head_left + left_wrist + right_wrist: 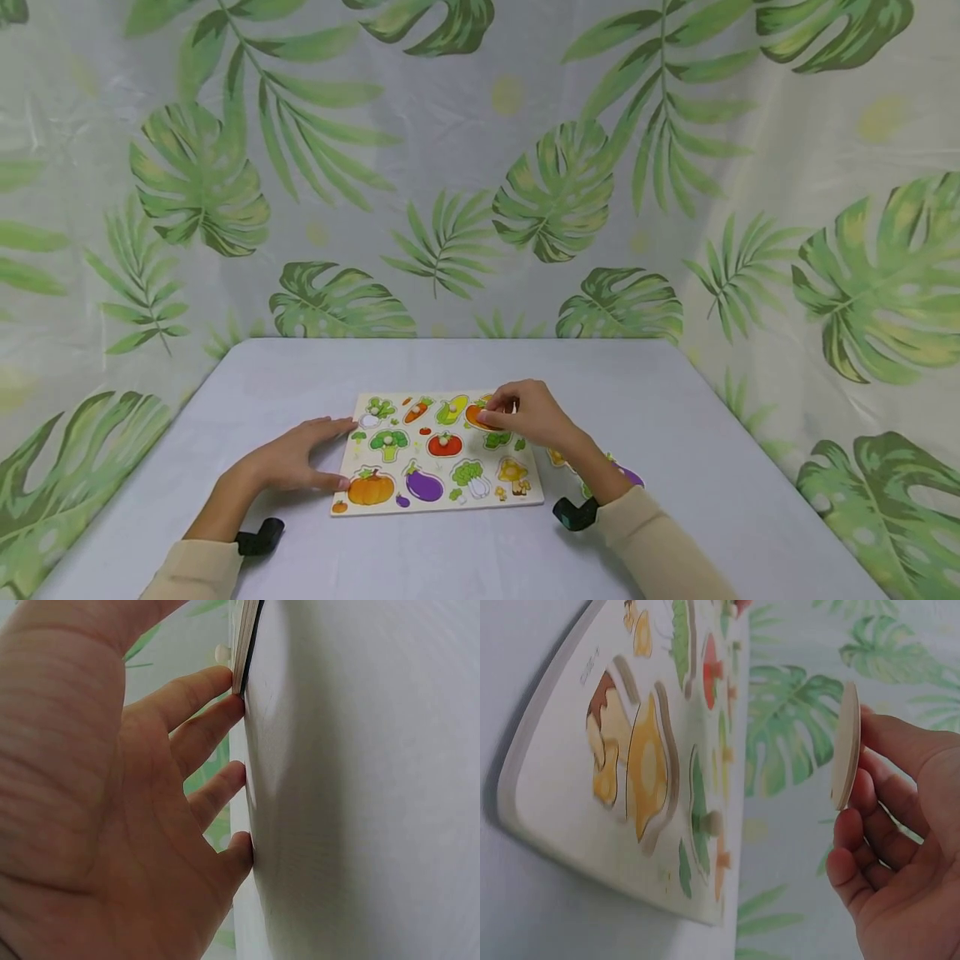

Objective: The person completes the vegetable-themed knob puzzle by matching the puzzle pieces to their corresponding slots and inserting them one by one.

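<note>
A wooden vegetable puzzle board point(416, 451) lies on the table, its printed slots and pegged pieces facing up. With thumb and fingertips, my right hand point(534, 414) holds an orange vegetable puzzle piece point(477, 415) over the board's upper right. In the right wrist view this wooden piece point(846, 748) appears edge-on, raised off the board; its picture is hidden there. My left hand point(291, 457) rests at the board's left edge, fingers spread and thumb beside the printed pumpkin point(371, 489). Its fingertips touch the board's edge point(243, 649) and the table in the left wrist view.
Pegged pieces on the board include a tomato point(445, 446), broccoli point(389, 444), carrot point(417, 410) and corn point(452, 410). Loose pieces, among them a purple one point(631, 476) and a yellow one point(557, 457), lie right of the board, partly under my right forearm. A leaf-patterned curtain point(450, 167) hangs behind the table.
</note>
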`<state>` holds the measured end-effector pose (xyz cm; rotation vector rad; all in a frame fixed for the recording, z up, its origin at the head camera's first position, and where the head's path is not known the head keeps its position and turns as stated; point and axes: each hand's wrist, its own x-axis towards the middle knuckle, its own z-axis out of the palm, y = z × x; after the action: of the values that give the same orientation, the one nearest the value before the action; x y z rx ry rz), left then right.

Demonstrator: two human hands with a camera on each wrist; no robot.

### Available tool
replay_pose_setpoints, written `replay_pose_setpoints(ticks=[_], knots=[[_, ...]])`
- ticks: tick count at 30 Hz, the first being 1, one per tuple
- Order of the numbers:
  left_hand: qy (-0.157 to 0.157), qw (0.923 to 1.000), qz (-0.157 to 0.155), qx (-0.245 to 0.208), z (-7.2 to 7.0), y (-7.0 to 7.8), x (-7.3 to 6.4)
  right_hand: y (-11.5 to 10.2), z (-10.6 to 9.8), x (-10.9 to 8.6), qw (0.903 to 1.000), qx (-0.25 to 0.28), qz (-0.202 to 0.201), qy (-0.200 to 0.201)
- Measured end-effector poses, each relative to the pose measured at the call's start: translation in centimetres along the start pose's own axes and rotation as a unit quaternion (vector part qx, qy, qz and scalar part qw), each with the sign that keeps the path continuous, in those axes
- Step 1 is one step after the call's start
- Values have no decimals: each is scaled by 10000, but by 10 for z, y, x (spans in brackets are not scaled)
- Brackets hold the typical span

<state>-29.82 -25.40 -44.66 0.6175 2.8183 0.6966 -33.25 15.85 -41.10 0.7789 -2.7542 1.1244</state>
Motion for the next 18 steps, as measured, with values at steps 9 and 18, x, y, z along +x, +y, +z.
replay_pose_setpoints(ticks=[9,18], knots=[[-18,10000,-31,-16,-3,0,1,-17,16,10,9999,2,-142,-74],[-20,9999,-94,-79,1,-2,1,-33,37,13,9997,90,3,-239]])
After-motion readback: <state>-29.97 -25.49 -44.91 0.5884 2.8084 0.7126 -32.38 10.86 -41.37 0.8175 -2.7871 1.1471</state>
